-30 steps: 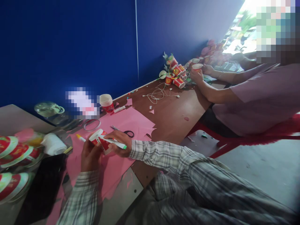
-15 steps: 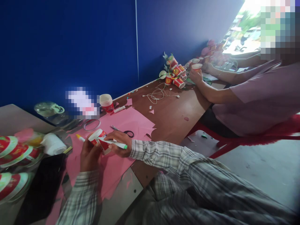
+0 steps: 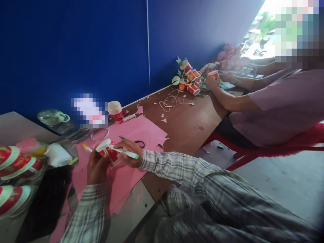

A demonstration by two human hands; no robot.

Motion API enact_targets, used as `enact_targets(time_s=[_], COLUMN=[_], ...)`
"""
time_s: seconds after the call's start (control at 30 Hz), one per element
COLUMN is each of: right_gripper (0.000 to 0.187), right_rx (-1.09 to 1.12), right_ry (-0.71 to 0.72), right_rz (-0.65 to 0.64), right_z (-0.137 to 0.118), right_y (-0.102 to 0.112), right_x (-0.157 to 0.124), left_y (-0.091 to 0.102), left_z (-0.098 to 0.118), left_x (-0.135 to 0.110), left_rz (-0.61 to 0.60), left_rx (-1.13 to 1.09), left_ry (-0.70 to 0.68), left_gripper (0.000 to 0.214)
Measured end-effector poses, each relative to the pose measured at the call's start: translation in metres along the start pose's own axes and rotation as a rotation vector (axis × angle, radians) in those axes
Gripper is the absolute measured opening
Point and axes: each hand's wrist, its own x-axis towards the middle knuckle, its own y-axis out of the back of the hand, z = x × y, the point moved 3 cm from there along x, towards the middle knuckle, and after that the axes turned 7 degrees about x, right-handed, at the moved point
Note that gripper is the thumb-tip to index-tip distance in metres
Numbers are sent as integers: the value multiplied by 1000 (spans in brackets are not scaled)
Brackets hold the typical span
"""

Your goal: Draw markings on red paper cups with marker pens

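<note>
My left hand (image 3: 97, 167) is closed around a red and white paper cup (image 3: 113, 156), tilted with its white rim towards the upper left. In my right hand (image 3: 131, 152) is a white marker pen (image 3: 129, 153) with a green end. The pen's other end lies against the cup's side near the rim; I cannot tell whether it touches. Under both hands spread sheets of pink paper (image 3: 131, 180). Scissors (image 3: 139, 144) with black handles lie just beyond my right hand, partly hidden by it. A yellow-tipped marker (image 3: 86, 148) rests beside my left hand.
Stacked paper cups (image 3: 115, 111), a roll of tape (image 3: 99, 134) and another marker (image 3: 129, 117) lie farther back. At left are a black phone (image 3: 45, 202), a white roll (image 3: 58, 155) and more cups (image 3: 17, 199). White earphones (image 3: 169, 101) lie near a co-worker (image 3: 280, 101) holding a cup.
My right hand has shifted slightly up and left, covering more of the scissors, and the pen has moved along the cup near its rim. The co-worker's far hand has moved a little.
</note>
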Motion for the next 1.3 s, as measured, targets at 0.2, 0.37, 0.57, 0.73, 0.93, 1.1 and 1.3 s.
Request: enact_targets(time_s=[0.2,0.37,0.57,0.73,0.93,1.1,1.3], right_gripper=[54,50,42,50,36,34,38], right_rx=[-18,17,61,28,56,68,50], right_ry=[59,50,17,46,44,-12,-74], right_rz=[17,16,-19,-4,-47,-47,22], right_z=[-6,-5,0,-4,1,7,7], right_y=[2,0,-3,-2,-5,-6,-4], right_x=[3,1,-2,1,-2,-3,0], left_y=[1,3,7,6,3,5,8], left_z=[-1,-3,-7,-6,-3,-2,-5], left_x=[1,2,3,2,3,4,7], left_rz=[4,-1,4,3,-12,-12,-4], left_rx=[-16,-44,-47,-41,-39,-52,-62], left_ry=[30,44,36,27,17,35,73], left_gripper=[49,46,45,45,45,47,48])
